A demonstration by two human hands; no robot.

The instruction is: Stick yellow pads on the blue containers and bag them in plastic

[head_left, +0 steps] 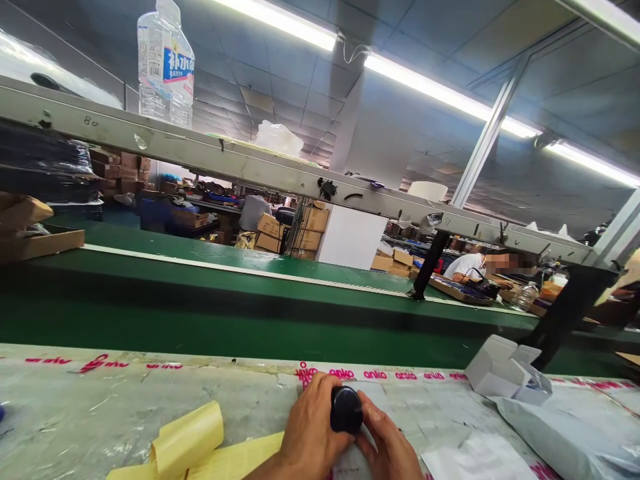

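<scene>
"What have the hands got?"

"A round black thing [346,409]. The left hand [313,420] has its grip closed on it. The right hand [390,440] has its fingers at the other side, but I can't tell if they squeeze it."

"So where is it?"

"Between the two hands, over the desk [250,393]."

"How much is done?"

"It's in the hands, that's all I can see. I can't tell what is left."

"What's near?"

"Curly yellow paper [189,437] by the left arm. Over on the right, a white box [495,367] with its flaps up, beside a pale bag [560,437]."
</scene>
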